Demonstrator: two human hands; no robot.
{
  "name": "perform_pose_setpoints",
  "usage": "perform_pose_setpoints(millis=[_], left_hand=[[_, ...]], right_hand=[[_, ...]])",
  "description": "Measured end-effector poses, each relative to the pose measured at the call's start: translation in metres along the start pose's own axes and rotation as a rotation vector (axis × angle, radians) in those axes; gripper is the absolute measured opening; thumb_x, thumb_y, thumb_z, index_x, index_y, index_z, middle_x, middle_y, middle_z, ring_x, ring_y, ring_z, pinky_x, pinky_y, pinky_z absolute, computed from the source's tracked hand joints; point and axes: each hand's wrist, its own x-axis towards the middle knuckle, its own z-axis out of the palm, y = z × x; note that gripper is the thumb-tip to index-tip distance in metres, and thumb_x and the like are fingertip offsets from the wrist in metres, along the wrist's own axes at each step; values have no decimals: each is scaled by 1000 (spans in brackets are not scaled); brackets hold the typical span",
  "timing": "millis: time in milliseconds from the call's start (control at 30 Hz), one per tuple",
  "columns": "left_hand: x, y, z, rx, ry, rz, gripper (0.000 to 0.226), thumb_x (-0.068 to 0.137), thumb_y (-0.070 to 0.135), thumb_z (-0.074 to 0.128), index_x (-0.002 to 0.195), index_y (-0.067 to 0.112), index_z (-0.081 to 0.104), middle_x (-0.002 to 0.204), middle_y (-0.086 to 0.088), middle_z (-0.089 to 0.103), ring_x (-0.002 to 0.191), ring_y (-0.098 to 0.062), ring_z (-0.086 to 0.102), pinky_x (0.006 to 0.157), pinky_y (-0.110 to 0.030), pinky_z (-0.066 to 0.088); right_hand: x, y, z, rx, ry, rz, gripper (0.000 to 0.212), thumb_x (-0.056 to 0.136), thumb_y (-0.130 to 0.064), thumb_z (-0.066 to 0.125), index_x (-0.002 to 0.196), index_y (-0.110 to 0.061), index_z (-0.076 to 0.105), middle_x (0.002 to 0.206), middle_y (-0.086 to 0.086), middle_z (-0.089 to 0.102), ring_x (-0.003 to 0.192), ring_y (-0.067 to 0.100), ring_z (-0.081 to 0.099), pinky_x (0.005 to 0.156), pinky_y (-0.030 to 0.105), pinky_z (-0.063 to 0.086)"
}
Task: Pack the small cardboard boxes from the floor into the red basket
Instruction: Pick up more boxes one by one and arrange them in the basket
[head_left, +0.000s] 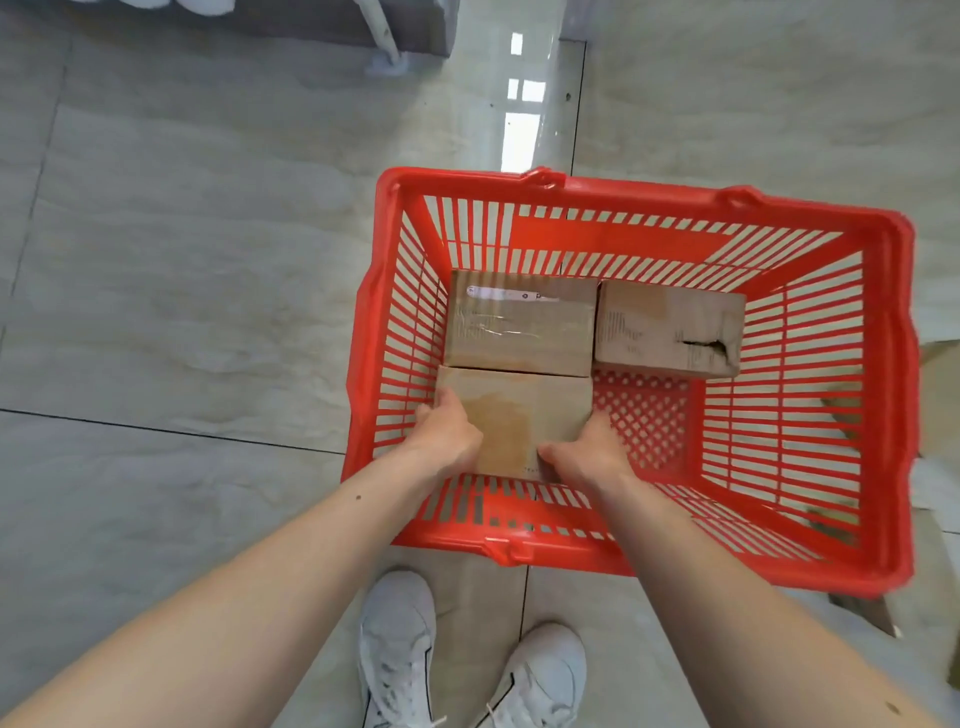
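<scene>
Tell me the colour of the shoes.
White shoes, with a thin dark line along the side; head view.

My left hand (448, 434) and right hand (584, 452) cover the near corners of the box (519, 415), and my fingertips are hidden down its sides. The right edge cuts off a cardboard flap (943, 353). My shoes (400, 649) run past the bottom edge.

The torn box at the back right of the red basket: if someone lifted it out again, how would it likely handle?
The torn box probably stays fairly stiff, since its edges look square. The dark rip near its right end suggests that wall may buckle if squeezed there. It sits flat on a broad face, so tipping or rolling seems unlikely.
</scene>
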Motion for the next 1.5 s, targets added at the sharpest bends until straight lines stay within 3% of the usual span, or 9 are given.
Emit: perform_pose_setpoints(millis=[233,367,600,900,1067,1200,1333,1500], left_hand=[[7,0,6,69,24,-42,79,97,23,45,156,17,-8,161,-20,8,146,-38,22,120,-48,22],[-17,2,-8,18,42,21,73,95,25,46,156,14,6,158,-19,26,143,-37,30,117,-47,28],[-123,42,-40,4,121,153,64,95,30,51,151,12,26,156,-12,33,144,-33,31,117,-44,29],[-260,127,-63,34,154,353,58,96,24,46,151,16,28,158,-9,31,144,-31,32,115,-46,31],[-311,160,-54,115,82,452,57,97,22,43,151,14,28,158,-9,31,141,-29,35,116,-45,30],[-344,182,-35,184,60,516,58,97,23,43,152,13,28,158,-9,31,141,-28,37,116,-44,32],[-372,205,-3,221,49,608,50,95,18,45,144,9,40,151,-10,41,133,-26,46,105,-33,39],[-402,234,54,256,-12,630,32,90,19,47,117,5,57,129,-11,59,112,-29,59,97,-34,47]], right_hand=[[9,2,7,-101,-31,-11,67,89,-24,70,141,-2,34,139,22,55,130,39,54,110,40,42],[-19,1,-12,-92,15,-42,64,92,-28,66,141,-3,34,139,21,56,131,38,53,106,39,40],[-115,-13,-82,35,92,-138,63,93,-33,64,145,-7,43,145,15,55,135,34,50,108,37,38],[-238,-2,-180,267,206,-82,62,90,-39,66,141,-11,47,135,10,62,127,28,56,108,41,43],[-287,25,-221,385,289,-35,56,88,-37,68,136,-12,54,132,7,64,124,25,59,107,41,44],[-317,60,-249,495,344,32,40,88,-34,68,122,-13,59,105,-3,66,117,24,61,101,37,46],[-337,102,-275,614,397,101,53,91,-37,65,136,-11,53,135,5,60,129,25,53,111,42,42],[-351,169,-303,739,444,167,52,92,-35,64,138,-13,52,127,1,58,125,22,55,108,37,43]])
